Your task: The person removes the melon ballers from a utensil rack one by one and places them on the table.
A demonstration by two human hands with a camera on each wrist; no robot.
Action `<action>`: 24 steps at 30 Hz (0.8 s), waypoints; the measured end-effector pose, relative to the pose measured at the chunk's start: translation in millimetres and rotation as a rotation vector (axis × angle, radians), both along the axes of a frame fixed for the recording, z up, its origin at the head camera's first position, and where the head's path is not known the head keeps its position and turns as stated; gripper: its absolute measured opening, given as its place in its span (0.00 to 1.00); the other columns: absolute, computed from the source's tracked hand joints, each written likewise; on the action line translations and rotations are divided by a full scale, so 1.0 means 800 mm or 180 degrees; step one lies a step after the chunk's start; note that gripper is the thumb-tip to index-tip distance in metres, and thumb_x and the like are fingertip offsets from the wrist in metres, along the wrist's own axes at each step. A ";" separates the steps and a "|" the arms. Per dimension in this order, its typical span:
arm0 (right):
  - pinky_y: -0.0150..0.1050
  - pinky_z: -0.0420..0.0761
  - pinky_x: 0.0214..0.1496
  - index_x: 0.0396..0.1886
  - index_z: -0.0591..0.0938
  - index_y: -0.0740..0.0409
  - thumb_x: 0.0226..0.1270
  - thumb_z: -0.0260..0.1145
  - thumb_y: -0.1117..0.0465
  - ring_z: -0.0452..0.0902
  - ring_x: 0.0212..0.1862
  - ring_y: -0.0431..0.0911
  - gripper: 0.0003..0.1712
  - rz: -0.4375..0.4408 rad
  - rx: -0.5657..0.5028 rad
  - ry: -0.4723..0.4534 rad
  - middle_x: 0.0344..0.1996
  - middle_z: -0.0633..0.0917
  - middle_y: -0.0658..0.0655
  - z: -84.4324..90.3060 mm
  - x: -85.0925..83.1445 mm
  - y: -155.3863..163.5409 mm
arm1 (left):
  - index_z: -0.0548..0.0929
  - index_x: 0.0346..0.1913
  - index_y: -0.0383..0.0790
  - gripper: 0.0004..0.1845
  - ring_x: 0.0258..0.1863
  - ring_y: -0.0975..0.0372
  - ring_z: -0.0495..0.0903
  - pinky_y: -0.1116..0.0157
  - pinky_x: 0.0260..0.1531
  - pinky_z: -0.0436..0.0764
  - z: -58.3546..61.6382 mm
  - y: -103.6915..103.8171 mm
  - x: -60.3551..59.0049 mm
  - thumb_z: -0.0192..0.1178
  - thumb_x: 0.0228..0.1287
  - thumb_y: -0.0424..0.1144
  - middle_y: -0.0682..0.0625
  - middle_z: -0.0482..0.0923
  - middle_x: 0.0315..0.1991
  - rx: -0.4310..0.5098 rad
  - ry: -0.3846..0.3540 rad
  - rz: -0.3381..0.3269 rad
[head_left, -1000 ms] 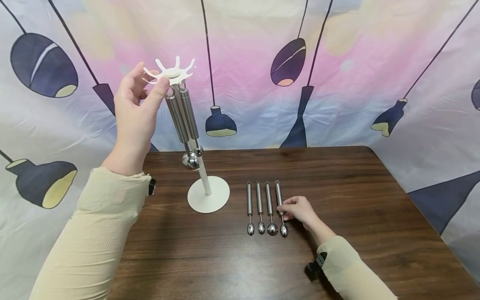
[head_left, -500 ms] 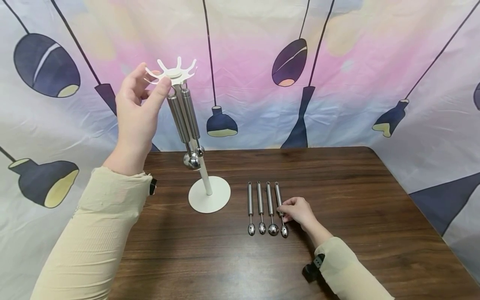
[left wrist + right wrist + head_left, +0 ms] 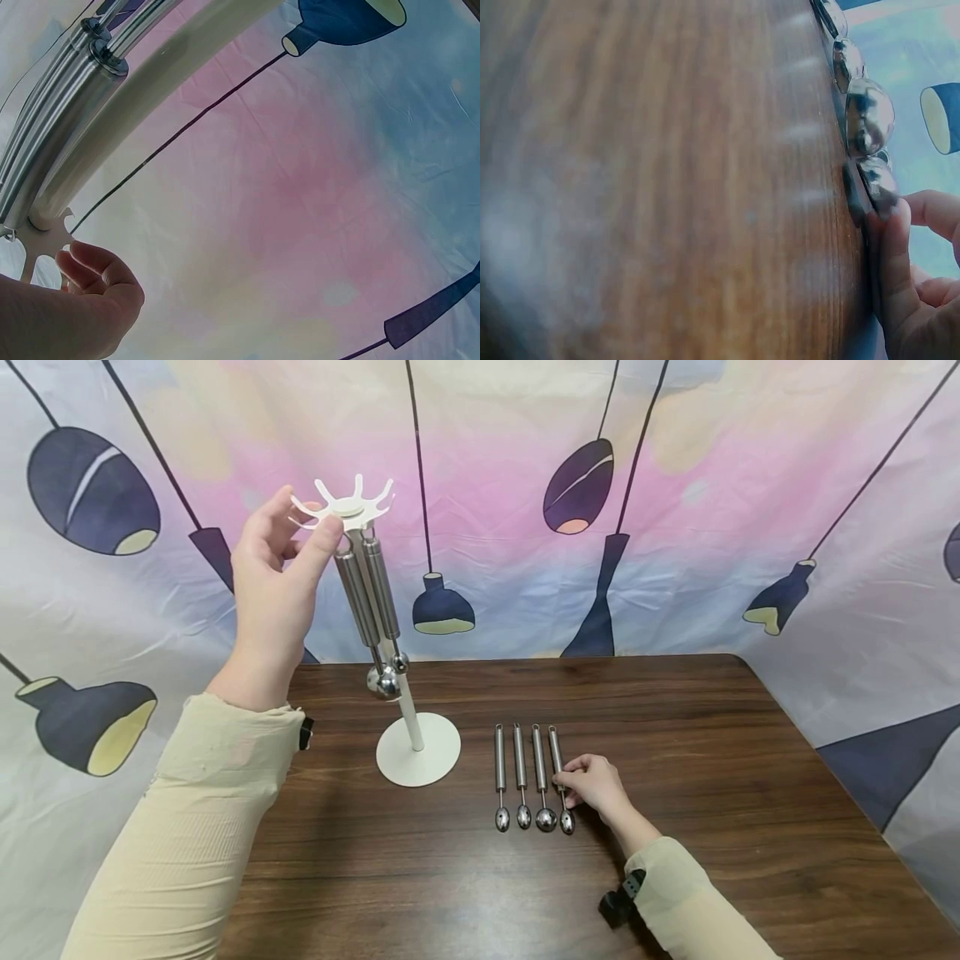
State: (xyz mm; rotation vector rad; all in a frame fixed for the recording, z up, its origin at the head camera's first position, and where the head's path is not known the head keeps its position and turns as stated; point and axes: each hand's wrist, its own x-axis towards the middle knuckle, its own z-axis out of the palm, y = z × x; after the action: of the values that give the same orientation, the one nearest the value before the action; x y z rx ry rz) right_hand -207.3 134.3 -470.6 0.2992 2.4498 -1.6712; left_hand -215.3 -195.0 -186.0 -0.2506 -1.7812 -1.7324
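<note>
- Left hand (image 3: pixel 273 577) of mine is raised at the top of the white stand (image 3: pixel 408 714), thumb and fingers pinching the edge of its notched crown (image 3: pixel 343 508); in the left wrist view my fingers (image 3: pixel 97 274) curl beside that same crown (image 3: pixel 41 244).
- Right hand (image 3: pixel 596 783) of mine lies low on the tabletop (image 3: pixel 712 760), fingertips pinching the handle of the rightmost scoop (image 3: pixel 559 777).
- That scoop is a slim steel tool with a tubular handle, a thin neck and a small round bowl. Its long axis runs away from me, bowl end towards me and handle end pointing to the far edge, with a slight lean to the left at the far end.
- It lies flat, last in a row of four; the three other scoops (image 3: pixel 520 775) sit parallel just to its left, close together, bowls all at the near end.
- From the right wrist view the bowls (image 3: pixel 868 116) line up along the wood, shiny and rounded, and my fingertip (image 3: pixel 892 247) rests by the nearest one; the picture is blurred.
- Two hanging scoops (image 3: pixel 367 593) dangle from the crown, handles up and bowls down, beside the tilted pole.
- The stand's round base (image 3: pixel 417 758) sits on the tabletop left of the row, near but apart from it.
- Behind everything hangs a backdrop (image 3: pixel 675 510) printed with dark lamps.
</note>
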 end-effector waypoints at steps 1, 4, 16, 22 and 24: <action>0.33 0.81 0.21 0.40 0.80 0.70 0.59 0.70 0.66 0.76 0.15 0.39 0.13 0.0002 -0.0004 0.0008 0.25 0.85 0.58 0.000 0.000 0.000 | 0.68 0.70 0.38 0.33 0.39 0.67 0.71 0.73 0.44 0.67 0.000 0.000 0.000 0.66 0.62 0.37 0.58 0.77 0.47 0.0007 0.0001 -0.0003; 0.33 0.81 0.20 0.41 0.79 0.71 0.58 0.70 0.66 0.76 0.14 0.39 0.14 -0.0003 -0.0022 0.0048 0.23 0.84 0.56 -0.001 0.000 0.000 | 0.68 0.70 0.37 0.33 0.39 0.67 0.71 0.73 0.44 0.67 0.000 0.001 0.000 0.66 0.62 0.37 0.58 0.77 0.47 -0.0001 0.0018 0.0009; 0.32 0.78 0.18 0.45 0.80 0.71 0.59 0.70 0.64 0.75 0.14 0.39 0.17 -0.0013 -0.0063 0.0106 0.20 0.83 0.54 -0.006 -0.001 0.003 | 0.68 0.70 0.38 0.33 0.39 0.67 0.71 0.73 0.45 0.67 0.000 0.000 -0.001 0.66 0.62 0.37 0.58 0.77 0.48 0.0026 0.0008 0.0001; 0.32 0.78 0.18 0.47 0.80 0.71 0.59 0.71 0.63 0.76 0.15 0.39 0.19 -0.0026 -0.0109 0.0084 0.25 0.85 0.56 -0.006 -0.001 0.003 | 0.65 0.71 0.38 0.35 0.40 0.67 0.69 0.75 0.44 0.67 0.000 0.003 -0.001 0.67 0.62 0.37 0.55 0.77 0.54 0.0162 -0.0049 -0.0063; 0.31 0.78 0.18 0.48 0.80 0.70 0.60 0.70 0.62 0.76 0.15 0.39 0.20 -0.0029 -0.0143 0.0061 0.26 0.85 0.56 -0.007 -0.001 0.004 | 0.65 0.71 0.38 0.36 0.41 0.67 0.69 0.76 0.44 0.66 -0.001 0.004 -0.001 0.67 0.62 0.37 0.55 0.76 0.55 0.0206 -0.0053 -0.0075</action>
State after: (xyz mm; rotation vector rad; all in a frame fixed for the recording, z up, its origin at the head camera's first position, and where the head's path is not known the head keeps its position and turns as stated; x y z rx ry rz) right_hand -207.8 137.6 -476.1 0.2902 2.4242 -1.7384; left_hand -216.3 -192.1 -186.5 -0.2314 -1.7369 -1.8102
